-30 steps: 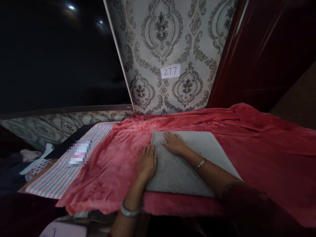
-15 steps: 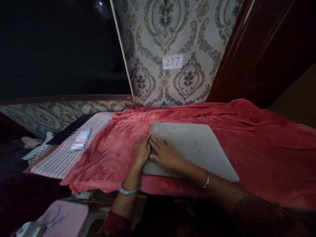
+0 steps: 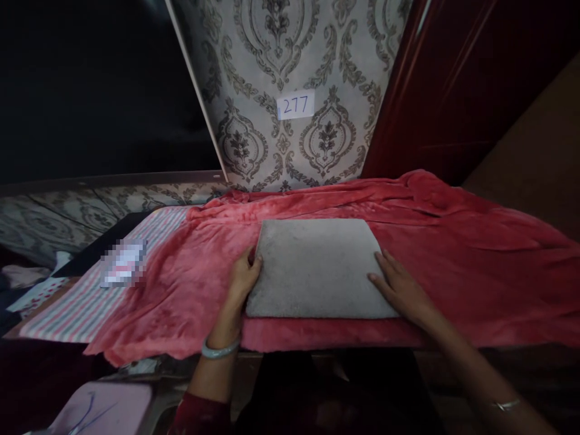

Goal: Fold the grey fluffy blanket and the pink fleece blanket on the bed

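Apparently grey mat [image 3: 312, 269] lies flat on red blanket [image 3: 453, 272]. From here I see right hand [image 3: 402, 290], fingers slightly spread at right edge; left hand [image 3: 244, 275] at left edge, whether pinching I can't tell. Likely light, pliable, non-slip; I'd hold both side edges.

From my end I'm seeing a mat [image 3: 317, 269], grey and roughly rectangular, lying flat on the red blanket [image 3: 480, 290]. Its surface is looking mottled, turning paler toward the far right. Its near edge is running just short of the blanket's near edge.
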{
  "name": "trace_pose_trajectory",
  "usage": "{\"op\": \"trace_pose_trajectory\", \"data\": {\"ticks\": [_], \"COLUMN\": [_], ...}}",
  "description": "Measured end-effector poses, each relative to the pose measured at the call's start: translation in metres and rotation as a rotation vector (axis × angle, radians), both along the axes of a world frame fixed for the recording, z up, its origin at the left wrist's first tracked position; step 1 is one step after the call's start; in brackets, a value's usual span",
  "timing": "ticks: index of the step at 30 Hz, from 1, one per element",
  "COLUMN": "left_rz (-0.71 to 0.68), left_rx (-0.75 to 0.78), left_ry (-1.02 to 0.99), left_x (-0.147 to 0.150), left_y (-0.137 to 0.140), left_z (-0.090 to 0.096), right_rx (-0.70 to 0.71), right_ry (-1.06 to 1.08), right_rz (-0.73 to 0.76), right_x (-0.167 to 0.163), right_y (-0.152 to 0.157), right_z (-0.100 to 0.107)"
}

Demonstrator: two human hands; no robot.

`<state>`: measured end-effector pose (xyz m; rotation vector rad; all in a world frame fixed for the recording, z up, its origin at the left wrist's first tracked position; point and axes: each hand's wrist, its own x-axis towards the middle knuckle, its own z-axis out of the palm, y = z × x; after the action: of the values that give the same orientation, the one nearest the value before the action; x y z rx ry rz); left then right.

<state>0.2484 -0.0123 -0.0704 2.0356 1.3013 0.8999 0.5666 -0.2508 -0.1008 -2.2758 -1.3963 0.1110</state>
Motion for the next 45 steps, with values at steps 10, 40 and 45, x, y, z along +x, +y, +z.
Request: {"op": "trace_pose_trajectory", "data": {"ticks": [10, 40, 45], "left_rz": [0.007, -0.429, -0.311], "left_rx": [-0.336, -0.471, -0.580], "left_ry": [-0.347, -0.498, -1.085], "left_x": [-0.006, 0.031, 0.071], "left_y": [-0.009, 0.032, 0.061], "left_z": [0.015, 0.133, 0.152], "right_rx": [0.333, 0.681, 0.919], "right_ry": [0.473, 0.874, 0.948], "right_rz": [-0.049, 0.005, -0.115], "right_x": [0.018, 0.017, -0.020], "right_y": [0.014, 0.013, -0.016], "right_z": [0.003, 0.108, 0.120]}}
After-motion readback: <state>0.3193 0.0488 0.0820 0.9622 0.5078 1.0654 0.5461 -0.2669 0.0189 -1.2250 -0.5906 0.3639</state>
